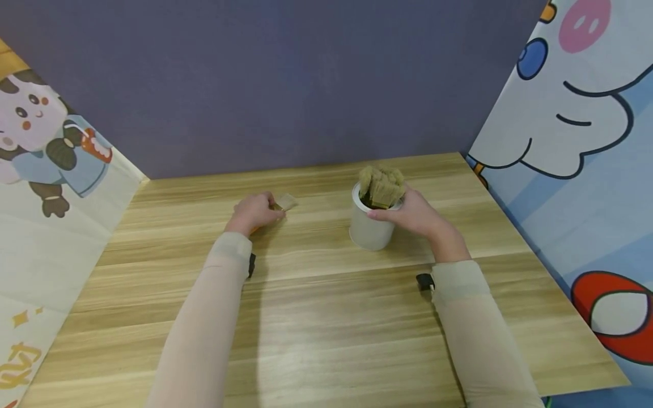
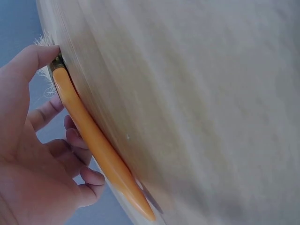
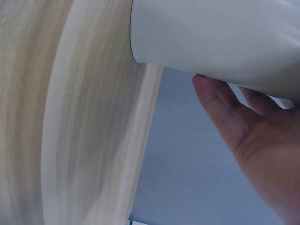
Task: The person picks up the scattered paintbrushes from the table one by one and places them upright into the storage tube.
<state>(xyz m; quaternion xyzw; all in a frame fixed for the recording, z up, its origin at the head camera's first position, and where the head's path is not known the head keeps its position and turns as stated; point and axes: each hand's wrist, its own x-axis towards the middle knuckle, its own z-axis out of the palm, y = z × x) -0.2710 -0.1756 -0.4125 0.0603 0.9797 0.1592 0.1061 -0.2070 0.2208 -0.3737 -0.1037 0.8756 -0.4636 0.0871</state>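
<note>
A paintbrush with an orange handle (image 2: 96,140) and pale bristles (image 1: 287,202) lies low along the wooden tabletop, left of centre. My left hand (image 1: 255,212) pinches it near the metal band between handle and bristles; the other fingers curl loosely behind the handle in the left wrist view. To the right stands a white cylindrical can (image 1: 369,229), upright on the table. Tan brush heads (image 1: 382,186) stick out of its top, bristles up, their handles hidden inside. My right hand (image 1: 414,214) grips the can by its right side near the rim, thumb at the front.
The light wooden table (image 1: 316,334) backs onto a dark purple-grey panel (image 1: 306,85). Cartoon-printed panels (image 1: 607,215) flank it at left and right. A small black device (image 1: 424,281) sits at the right wrist, with a cable running back along the sleeve.
</note>
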